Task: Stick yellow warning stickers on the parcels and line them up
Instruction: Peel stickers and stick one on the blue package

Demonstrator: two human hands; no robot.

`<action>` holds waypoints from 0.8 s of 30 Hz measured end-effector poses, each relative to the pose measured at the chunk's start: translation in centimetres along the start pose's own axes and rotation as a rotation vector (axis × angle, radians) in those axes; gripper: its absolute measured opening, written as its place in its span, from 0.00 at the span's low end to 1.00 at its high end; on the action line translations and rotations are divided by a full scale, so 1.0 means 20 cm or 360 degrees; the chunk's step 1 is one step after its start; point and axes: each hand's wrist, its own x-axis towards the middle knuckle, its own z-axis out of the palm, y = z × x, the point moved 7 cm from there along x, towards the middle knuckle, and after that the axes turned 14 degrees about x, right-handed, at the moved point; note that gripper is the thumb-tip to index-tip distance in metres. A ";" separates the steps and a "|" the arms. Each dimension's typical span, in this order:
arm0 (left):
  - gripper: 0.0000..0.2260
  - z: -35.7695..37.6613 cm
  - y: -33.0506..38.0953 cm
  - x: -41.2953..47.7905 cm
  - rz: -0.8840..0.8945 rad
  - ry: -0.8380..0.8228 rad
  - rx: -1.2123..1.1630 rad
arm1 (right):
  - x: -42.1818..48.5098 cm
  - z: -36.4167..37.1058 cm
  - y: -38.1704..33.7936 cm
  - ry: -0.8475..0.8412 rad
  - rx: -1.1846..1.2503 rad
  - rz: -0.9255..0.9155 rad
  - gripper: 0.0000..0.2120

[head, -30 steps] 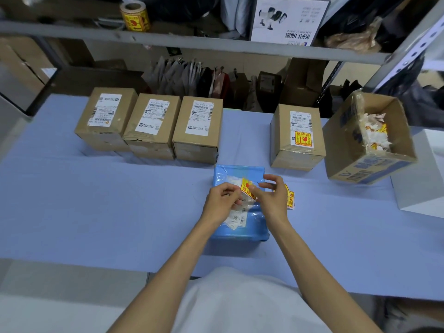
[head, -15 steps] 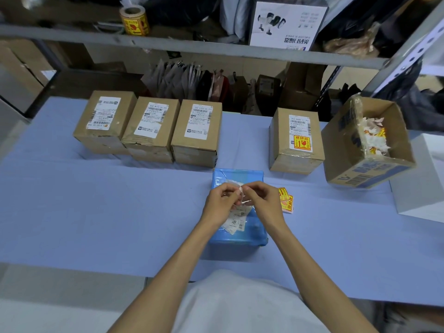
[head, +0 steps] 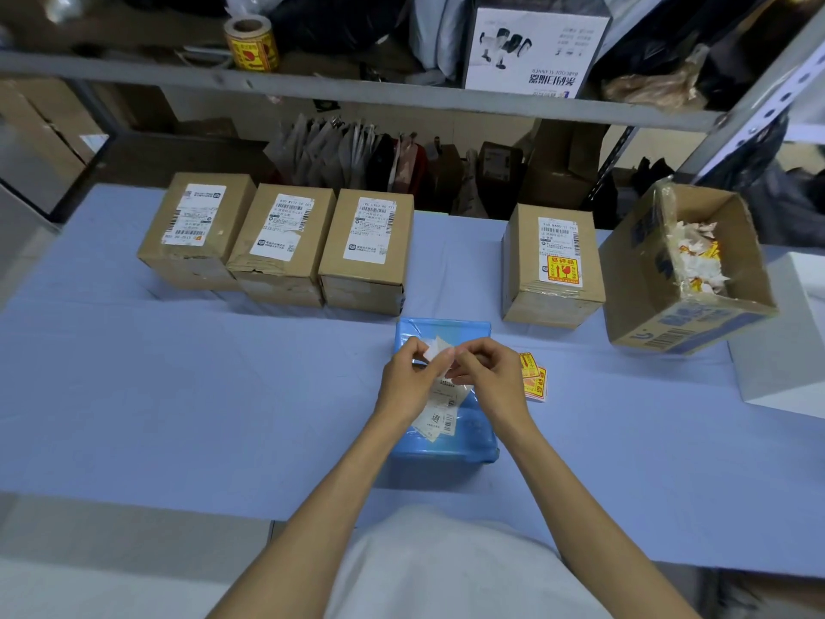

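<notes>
Head view: my left hand and right hand together pinch one white slip, perhaps sticker backing, over one blue parcel near the middle of the worktop. Three bare brown parcels touch along the far edge; a fourth parcel, stickered, stands apart. Loose yellow stickers lie just beside the blue one.

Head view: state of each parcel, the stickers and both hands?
Three left parcels: in a row, no yellow warning sticker visible.
Right parcel: apart, yellow sticker on top.
Blue parcel: flat under the hands, no sticker visible.
Loose stickers: stacked beside the blue parcel.
Open carton: tilted, holding paper scraps.
Left hand: pinches a white paper piece.
Right hand: pinches the same piece.
</notes>
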 end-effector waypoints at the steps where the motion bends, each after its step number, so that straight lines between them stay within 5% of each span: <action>1: 0.13 0.00 -0.01 0.00 0.0007 0.0009 0.0001 | 0.00 0.01 0.00 -0.0014 0.0008 0.0016 0.05; 10: 0.05 -0.03 -0.07 0.03 -0.0195 0.0050 -0.0319 | 0.01 -0.16 0.03 0.0510 0.0101 0.0066 0.04; 21: 0.14 -0.09 0.00 0.01 -0.0170 0.0204 0.0124 | 0.01 -0.11 0.04 0.0468 0.0039 0.0087 0.05; 24: 0.08 -0.06 -0.01 0.02 -0.0194 0.0132 0.0060 | 0.00 -0.09 0.05 0.0445 0.0033 0.0091 0.04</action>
